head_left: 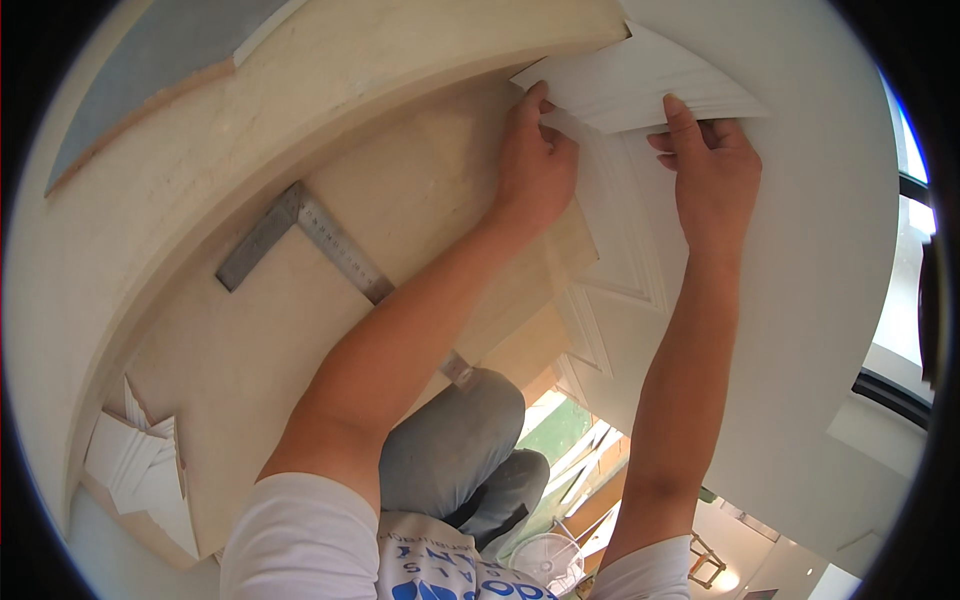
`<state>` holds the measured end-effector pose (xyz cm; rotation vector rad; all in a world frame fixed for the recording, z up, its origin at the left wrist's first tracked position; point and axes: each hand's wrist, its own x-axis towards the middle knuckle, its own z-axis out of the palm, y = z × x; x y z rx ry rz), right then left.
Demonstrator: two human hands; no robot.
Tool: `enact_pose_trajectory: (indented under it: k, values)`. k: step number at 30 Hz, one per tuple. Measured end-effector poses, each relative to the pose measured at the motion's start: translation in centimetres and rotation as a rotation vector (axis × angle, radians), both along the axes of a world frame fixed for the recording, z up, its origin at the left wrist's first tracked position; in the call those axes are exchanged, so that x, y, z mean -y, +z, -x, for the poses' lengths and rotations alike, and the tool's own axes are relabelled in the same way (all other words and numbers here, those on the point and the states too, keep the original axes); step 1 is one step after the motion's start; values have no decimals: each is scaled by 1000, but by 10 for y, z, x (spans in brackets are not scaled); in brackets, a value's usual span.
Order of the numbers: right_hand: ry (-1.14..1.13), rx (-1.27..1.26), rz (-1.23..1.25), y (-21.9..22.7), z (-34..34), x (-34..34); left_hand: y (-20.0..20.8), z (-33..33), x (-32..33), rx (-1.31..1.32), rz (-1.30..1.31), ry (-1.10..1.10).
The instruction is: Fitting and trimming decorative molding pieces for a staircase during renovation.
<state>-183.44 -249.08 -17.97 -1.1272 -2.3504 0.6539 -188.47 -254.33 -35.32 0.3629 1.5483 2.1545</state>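
Observation:
A white ridged moulding piece (640, 80) with pointed ends lies at the upper right, along the end of a plywood board. My right hand (715, 165) grips its lower edge, thumb on the face and fingers behind. My left hand (538, 165) is closed at its left end, with the fingertips at the edge; part of that grip is hidden. On the wide board to the left lies a metal try square (340, 245) with a grey stock. My left forearm crosses over its blade.
Cut white moulding scraps (145, 475) lie at the lower left beside the curved plywood edge (420, 90). A white panelled door-like surface (800, 300) spreads on the right. Below, past my knees, are a white round-topped stool (547, 562) and wood strips.

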Motion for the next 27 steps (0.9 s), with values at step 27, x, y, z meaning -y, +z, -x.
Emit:
enact_pose_trajectory:
  k: [27]
  values:
    - [-23, -126, -25, -9, 1, 3, -3, -7, -1, -251, 118, -133]
